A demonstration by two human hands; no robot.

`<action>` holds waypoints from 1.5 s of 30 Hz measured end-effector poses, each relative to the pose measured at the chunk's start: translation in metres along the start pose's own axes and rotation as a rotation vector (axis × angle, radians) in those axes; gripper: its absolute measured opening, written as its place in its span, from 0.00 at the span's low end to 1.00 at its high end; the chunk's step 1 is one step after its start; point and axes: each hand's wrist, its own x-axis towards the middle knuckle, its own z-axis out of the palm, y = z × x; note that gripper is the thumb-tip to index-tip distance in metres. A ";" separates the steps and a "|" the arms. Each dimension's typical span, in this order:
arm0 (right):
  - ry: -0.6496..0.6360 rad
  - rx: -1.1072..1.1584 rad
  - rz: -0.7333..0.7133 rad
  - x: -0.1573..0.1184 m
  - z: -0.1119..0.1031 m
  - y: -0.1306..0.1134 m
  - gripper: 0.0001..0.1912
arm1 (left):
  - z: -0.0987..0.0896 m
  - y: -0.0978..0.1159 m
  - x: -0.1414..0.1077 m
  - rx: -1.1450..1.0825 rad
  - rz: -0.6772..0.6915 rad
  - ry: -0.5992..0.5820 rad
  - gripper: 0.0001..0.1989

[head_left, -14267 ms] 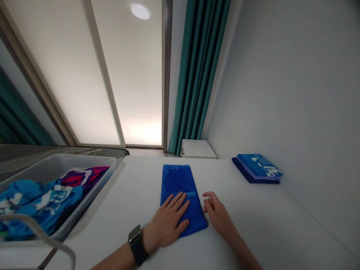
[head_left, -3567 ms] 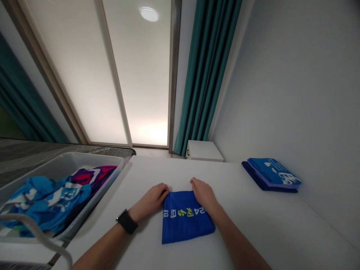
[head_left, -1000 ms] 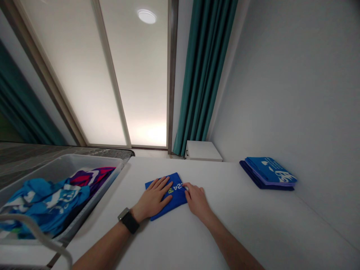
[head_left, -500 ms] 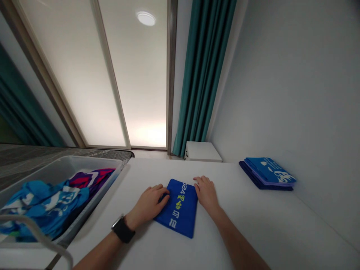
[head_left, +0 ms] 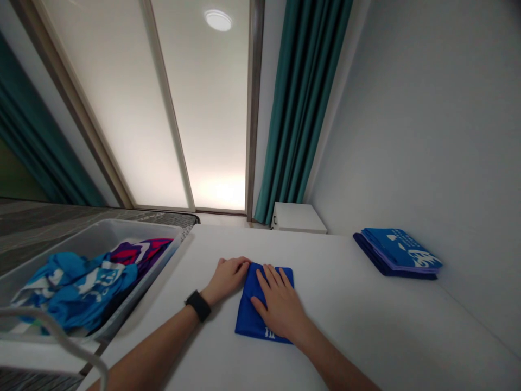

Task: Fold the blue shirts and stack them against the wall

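A folded blue shirt [head_left: 249, 317] with white lettering lies flat on the white table [head_left: 195, 361] in front of me. My right hand [head_left: 279, 304] rests palm down across it, fingers spread, covering most of the print. At the shirt's far left corner is my left hand [head_left: 230, 277], its fingers bent together and pinching the edge. A dark watch [head_left: 198, 306] is on the left wrist.
To the left stands a grey plastic bin [head_left: 160, 266] of crumpled blue and red-purple clothes [head_left: 81, 288]. A stack of folded clothes [head_left: 396, 252] lies at the right by the wall. A pale curved bar [head_left: 61, 331] crosses the lower left.
My right hand has moved from the shirt's right edge onto its top and lies flat there. My left hand has slid up to the far left corner. The shirt has turned slightly.
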 end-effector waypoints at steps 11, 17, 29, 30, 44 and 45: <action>-0.039 0.007 -0.096 0.006 -0.011 -0.001 0.35 | 0.005 0.001 0.010 0.044 -0.023 -0.009 0.16; -0.057 0.043 -0.118 -0.012 -0.006 -0.033 0.36 | 0.007 0.000 0.009 0.097 -0.003 0.002 0.16; -0.135 0.118 -0.147 -0.018 -0.006 -0.042 0.34 | 0.011 -0.002 0.010 0.130 0.020 0.022 0.13; -0.123 0.124 -0.142 -0.016 -0.008 -0.039 0.33 | 0.009 -0.002 0.009 0.114 0.017 0.038 0.13; -0.082 -0.080 0.188 -0.005 0.001 0.020 0.31 | 0.019 0.042 -0.047 0.310 0.322 -0.041 0.31; -0.088 -0.088 0.199 -0.005 0.002 0.018 0.32 | 0.022 0.040 -0.048 0.326 0.325 -0.051 0.33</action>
